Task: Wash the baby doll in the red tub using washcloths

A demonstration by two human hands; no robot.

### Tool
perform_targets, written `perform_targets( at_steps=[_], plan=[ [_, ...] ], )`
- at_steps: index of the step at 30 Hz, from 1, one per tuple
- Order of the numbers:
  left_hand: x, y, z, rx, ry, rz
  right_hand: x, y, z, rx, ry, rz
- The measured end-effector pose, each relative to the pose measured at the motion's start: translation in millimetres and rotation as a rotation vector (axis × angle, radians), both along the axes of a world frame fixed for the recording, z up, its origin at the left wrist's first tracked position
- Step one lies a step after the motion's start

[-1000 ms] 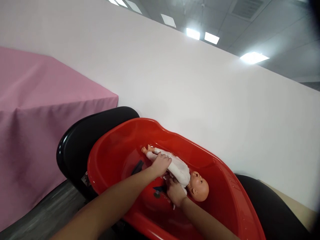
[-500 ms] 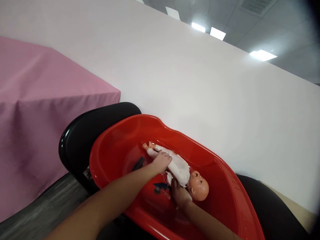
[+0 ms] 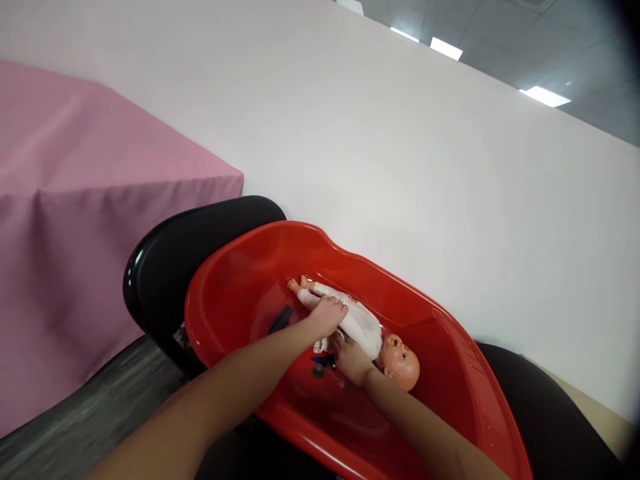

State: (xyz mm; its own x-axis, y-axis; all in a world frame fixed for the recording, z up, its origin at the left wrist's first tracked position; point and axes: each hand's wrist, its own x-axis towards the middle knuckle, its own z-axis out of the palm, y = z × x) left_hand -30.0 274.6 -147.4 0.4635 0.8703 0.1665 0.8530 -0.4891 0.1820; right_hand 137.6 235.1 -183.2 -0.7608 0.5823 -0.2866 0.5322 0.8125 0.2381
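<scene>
A baby doll (image 3: 367,328) in white clothing lies on its back inside a red baby bathtub (image 3: 500,407), head to the right and bare feet to the left. My left hand (image 3: 329,315) lies over the doll's hip and upper leg, fingers curled round it. Close beside it, my right hand (image 3: 351,360) is at the doll's near side, its fingers closed at a fold of white cloth (image 3: 323,345). Whether that cloth is a sleeve or a loose part of the garment I cannot tell. My right hand partly hides the doll's near arm.
A dark flat shape (image 3: 281,320) and a printed picture (image 3: 320,365) show on the tub floor. Black chairs (image 3: 200,250) stand under or beside the tub at both ends. Pink cloth (image 3: 125,220) drapes a surface at left. A white wall (image 3: 400,147) rises behind.
My right hand has slid along the doll's side from near its shoulder toward the waist, beside my left hand. White cloth now shows left of its fingers. My left hand stays on the doll.
</scene>
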Motion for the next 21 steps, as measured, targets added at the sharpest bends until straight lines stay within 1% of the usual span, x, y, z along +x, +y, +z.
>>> perform_targets(
  at_steps=[3,5,7,10,12,15,18,21],
  plan=[
    [1,-3,8.2,-0.039,0.051,0.005,37,-12,5.4,-0.022,0.001,-0.020],
    [1,-4,11.5,-0.052,0.050,-0.001,63,-22,15.4,-0.051,-0.016,-0.040],
    [1,-4,12.6,-0.058,0.045,-0.008,85,-33,30.8,-0.057,-0.056,-0.107],
    [0,-4,10.8,-0.071,0.068,-0.025,105,-46,58.8,-0.075,-0.100,-0.282],
    [0,-4,8.9,-0.082,0.090,-0.041,110,-53,75.7,-0.086,-0.053,-0.395],
    [1,-5,7.0,-0.072,0.080,-0.055,110,-61,92.6,-0.027,0.152,-0.519],
    [2,-4,5.4,-0.065,0.107,-0.062,102,-65,100.9,0.033,0.347,-0.598],
    [2,-2,-0.6,-0.112,0.157,-0.098,84,-63,107.3,0.050,0.516,-0.612]
  ],
)
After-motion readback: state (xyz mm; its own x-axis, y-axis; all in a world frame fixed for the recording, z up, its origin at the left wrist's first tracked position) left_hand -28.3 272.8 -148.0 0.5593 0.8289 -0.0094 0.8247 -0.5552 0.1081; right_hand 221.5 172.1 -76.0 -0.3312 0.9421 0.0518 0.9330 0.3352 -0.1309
